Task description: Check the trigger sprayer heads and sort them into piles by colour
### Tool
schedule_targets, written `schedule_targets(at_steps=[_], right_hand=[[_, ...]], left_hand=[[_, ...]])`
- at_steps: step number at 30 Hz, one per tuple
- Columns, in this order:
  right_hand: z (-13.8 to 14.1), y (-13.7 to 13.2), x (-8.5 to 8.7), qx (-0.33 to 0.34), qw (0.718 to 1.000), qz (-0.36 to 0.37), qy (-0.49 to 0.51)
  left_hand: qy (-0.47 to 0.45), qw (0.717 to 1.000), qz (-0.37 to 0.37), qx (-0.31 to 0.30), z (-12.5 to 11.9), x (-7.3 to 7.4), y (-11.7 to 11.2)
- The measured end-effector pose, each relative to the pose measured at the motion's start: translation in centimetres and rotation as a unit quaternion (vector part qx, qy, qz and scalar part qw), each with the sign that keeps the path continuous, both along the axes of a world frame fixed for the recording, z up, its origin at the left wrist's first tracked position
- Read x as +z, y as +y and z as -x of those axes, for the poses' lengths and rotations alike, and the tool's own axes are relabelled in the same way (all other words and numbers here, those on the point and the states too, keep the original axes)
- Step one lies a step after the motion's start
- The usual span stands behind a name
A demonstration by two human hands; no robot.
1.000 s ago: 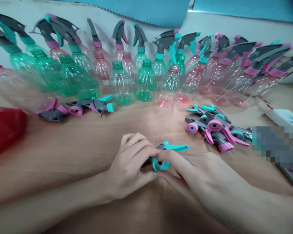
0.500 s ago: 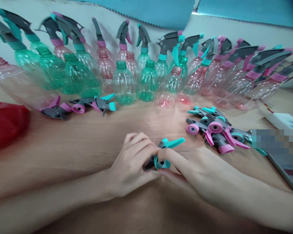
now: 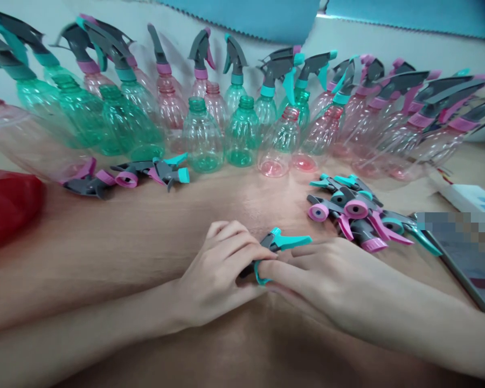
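Low over the table, my left hand (image 3: 224,269) is wrapped round the grey body of a trigger sprayer head (image 3: 293,241) with a turquoise trigger, nozzle and collar. My right hand (image 3: 319,275) is closed at the collar, its index finger across the collar's opening and its thumb mostly hidden below. Most of the grey body is covered by my left fingers. The turquoise trigger points right, above my right hand. To the right lies a pile of loose sprayer heads (image 3: 356,209) in grey, pink and turquoise.
Open-necked green bottles (image 3: 242,132) and pink bottles (image 3: 279,143) stand ahead, with bottles wearing sprayer heads (image 3: 236,59) behind them. More loose sprayer heads (image 3: 127,178) lie at left near a red bag (image 3: 12,207). A phone (image 3: 464,264) and white box (image 3: 475,198) are at right.
My right index finger has moved across the collar, covering the opening that showed before. The sprayer head has tilted slightly, its trigger reaching a little further right. The view has shifted slightly.
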State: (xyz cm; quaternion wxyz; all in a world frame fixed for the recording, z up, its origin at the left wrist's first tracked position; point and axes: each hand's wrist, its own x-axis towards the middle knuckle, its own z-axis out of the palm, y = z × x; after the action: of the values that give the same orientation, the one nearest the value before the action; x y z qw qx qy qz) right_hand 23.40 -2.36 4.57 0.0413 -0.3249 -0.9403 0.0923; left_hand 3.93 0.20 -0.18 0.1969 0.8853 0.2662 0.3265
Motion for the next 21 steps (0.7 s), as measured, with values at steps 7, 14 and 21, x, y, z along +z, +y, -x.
schedule_targets(at_steps=[7,14,21], right_hand=[[-0.4,-0.2,-0.2,0.024,0.999,-0.024,-0.003],[0.1,0.1,-0.7,0.039,0.996,-0.064,0.050],[-0.9,-0.8,1.4,0.027,0.998,-0.009,0.062]], left_hand=[[0.012,0.999,-0.020,-0.025,0.0,0.1,0.1],[0.005,1.000,-0.019,-0.025,-0.3,0.1,0.0],[0.021,1.000,-0.004,-0.005,0.3,0.3,0.5]])
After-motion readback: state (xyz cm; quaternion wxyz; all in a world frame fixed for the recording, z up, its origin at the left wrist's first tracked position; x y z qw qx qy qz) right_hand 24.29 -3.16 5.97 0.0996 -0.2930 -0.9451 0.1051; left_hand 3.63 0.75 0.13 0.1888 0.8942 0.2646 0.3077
